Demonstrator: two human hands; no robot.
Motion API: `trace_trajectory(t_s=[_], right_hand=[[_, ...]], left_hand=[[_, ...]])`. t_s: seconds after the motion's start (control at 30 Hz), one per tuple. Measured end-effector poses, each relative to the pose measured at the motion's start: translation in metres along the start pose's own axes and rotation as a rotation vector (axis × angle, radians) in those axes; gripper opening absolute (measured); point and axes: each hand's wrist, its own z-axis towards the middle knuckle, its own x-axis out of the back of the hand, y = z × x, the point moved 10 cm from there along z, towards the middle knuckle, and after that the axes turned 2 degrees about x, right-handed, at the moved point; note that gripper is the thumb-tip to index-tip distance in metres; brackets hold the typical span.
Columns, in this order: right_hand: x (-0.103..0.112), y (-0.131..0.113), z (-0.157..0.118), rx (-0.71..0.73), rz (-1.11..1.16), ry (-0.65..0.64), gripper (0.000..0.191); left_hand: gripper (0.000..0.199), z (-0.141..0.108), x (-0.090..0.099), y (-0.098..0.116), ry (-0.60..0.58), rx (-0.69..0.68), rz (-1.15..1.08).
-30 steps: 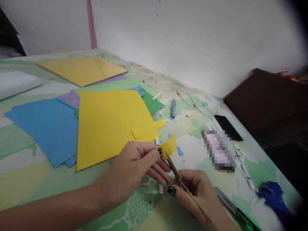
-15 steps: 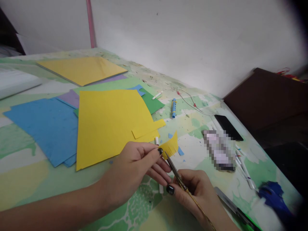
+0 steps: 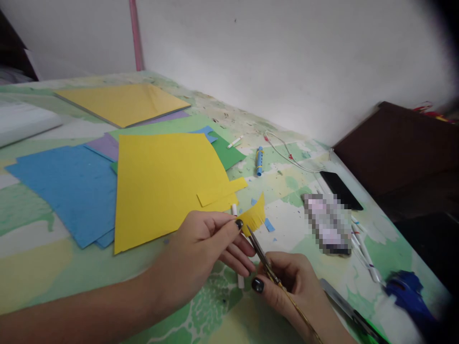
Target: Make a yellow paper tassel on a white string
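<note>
Between thumb and fingers, my left hand (image 3: pixel 211 243) pinches a small yellow paper strip (image 3: pixel 256 215) whose lower edge is cut into a fringe. My right hand (image 3: pixel 292 286) grips a pair of scissors (image 3: pixel 264 260) with gold-coloured handles. Their blade tips touch or nearly touch the fringed edge, close to my left thumb. The handle loops are mostly hidden by my right fingers. Under my hands lies a white marker (image 3: pixel 240 281), partly covered. A large yellow sheet (image 3: pixel 161 186) lies just beyond my left hand, with a narrow yellow strip (image 3: pixel 218 192) on its right corner.
Blue sheets (image 3: pixel 68 186) lie at the left, a yellow pad (image 3: pixel 125 102) behind. A rolled blue paper tube (image 3: pixel 259 161) and blue scraps (image 3: pixel 269 225) lie beyond my hands. At right are a black phone (image 3: pixel 340 190), several markers, a green-handled cutter (image 3: pixel 353 313) and a blue object (image 3: pixel 409 296).
My right thumb has shifted slightly to the right, and the scissor blades look a little closer together. My left hand keeps the fringed strip in nearly the same place.
</note>
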Motion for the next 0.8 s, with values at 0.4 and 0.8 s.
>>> trace_trajectory(t_s=[0.4, 0.8], right_hand=[[0.0003, 0.0003, 0.0027, -0.018, 0.006, 0.029, 0.041], [0.0034, 0.0015, 0.0044, -0.011, -0.037, 0.054, 0.043]], left_hand=[[0.032, 0.0002, -0.0005, 0.0006, -0.005, -0.001, 0.008], [0.032, -0.0017, -0.0008, -0.0011, -0.017, 0.002, -0.004]])
